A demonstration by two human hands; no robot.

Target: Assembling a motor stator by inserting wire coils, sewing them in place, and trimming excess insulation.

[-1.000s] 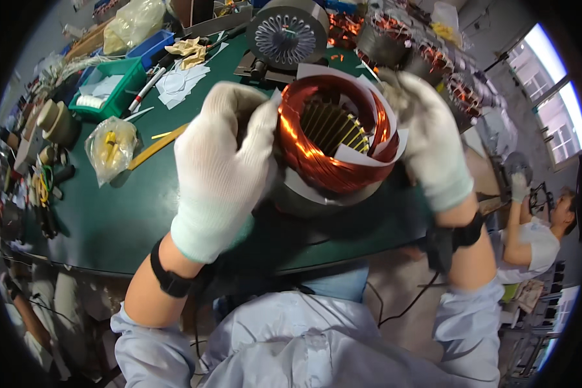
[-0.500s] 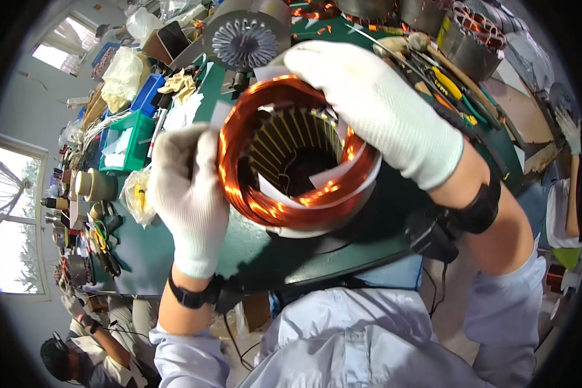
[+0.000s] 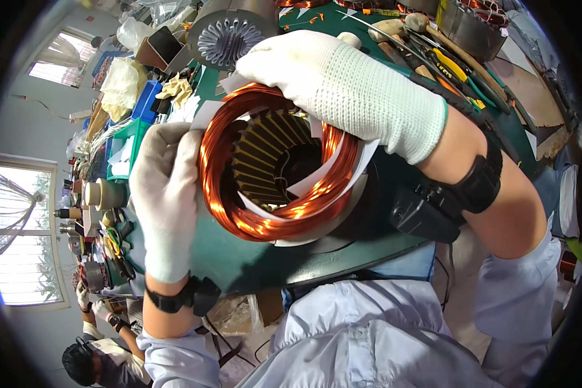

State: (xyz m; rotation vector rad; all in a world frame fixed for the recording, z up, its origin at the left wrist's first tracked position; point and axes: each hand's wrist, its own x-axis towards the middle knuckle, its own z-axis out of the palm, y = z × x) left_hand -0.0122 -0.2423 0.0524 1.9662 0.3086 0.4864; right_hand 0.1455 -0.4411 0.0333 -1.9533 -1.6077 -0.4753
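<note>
A stator core with a thick ring of copper winding [image 3: 216, 194] stands upright on the green table in front of me. Yellow-edged slots [image 3: 258, 165] line its bore. White insulation paper strips [image 3: 317, 176] stick out inside the ring and along its right side. My left hand [image 3: 165, 187], in a white glove, is at the ring's left, its fingers curled and pinched at a white paper strip [image 3: 206, 114]. My right hand [image 3: 349, 87], also gloved, lies over the far right of the winding, fingers bent over its far rim; its fingertips are partly hidden.
Behind stands another stator core [image 3: 229, 42] with pale loops. Pliers [image 3: 449, 64], mallets and rods lie at the far right. A green bin [image 3: 136, 145], a blue bin [image 3: 147, 100] and cream spools [image 3: 103, 193] line the left. A co-worker [image 3: 103, 355] is at lower left.
My right hand has slid left along the far rim of the winding. The whole view has shifted, with the stator now a little further left. My left hand keeps its pinch.
</note>
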